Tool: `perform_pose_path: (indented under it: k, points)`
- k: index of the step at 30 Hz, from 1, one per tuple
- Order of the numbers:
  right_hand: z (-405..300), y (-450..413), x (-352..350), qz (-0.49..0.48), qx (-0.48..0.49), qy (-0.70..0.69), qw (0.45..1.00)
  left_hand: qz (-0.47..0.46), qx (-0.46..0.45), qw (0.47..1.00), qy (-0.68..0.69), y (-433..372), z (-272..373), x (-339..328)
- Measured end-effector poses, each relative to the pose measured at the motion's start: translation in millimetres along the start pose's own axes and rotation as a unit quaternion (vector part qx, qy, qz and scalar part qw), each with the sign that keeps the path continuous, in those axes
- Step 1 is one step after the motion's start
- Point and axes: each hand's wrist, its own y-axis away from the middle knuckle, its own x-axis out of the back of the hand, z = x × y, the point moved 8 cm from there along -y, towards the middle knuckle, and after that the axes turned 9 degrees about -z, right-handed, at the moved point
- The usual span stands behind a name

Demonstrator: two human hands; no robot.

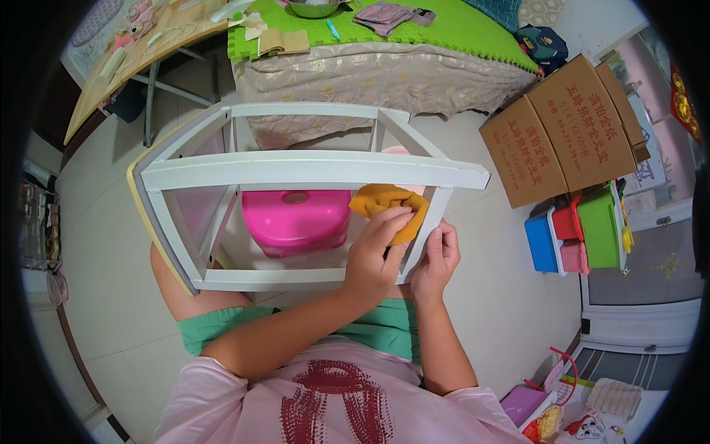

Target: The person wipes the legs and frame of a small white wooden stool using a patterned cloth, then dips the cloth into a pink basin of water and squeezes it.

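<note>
A white-framed stool or small table [310, 171] lies on its side before me, across my lap, its yellow-edged top facing left. My left hand [374, 258] holds an orange cloth [394, 208] inside the frame, at the crossbar between the legs on the right. Around the lower part of that crossbar, from its outer side, my right hand [436, 258] is closed with bent fingers. Behind the frame, seen through its opening, a bright pink plastic stool or box [297, 219] stands on the floor. Part of the cloth is hidden by my left fingers.
Two stacked cardboard boxes [560, 133] stand at the right, above colored plastic bins [599, 227]. A bed with green foam mats [460, 33] runs along the far side. A wooden folding table [161, 41] is at the upper left. Toys and a purple box [524, 402] lie lower right.
</note>
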Motion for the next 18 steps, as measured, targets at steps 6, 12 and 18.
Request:
perform_pose_path:
  k: [6,12,18]
  points:
    - [3,1,1,-0.007,-0.006,-0.009,1.000,-0.014,0.015,0.999,-0.032,4,5,-6]
    - [1,0,-1,-0.001,-0.004,-0.015,1.000,-0.038,-0.058,0.993,-0.099,3,15,-11]
    - [-2,0,-4,-0.004,-0.013,-0.029,0.999,-0.070,-0.047,0.989,-0.118,0,17,-16]
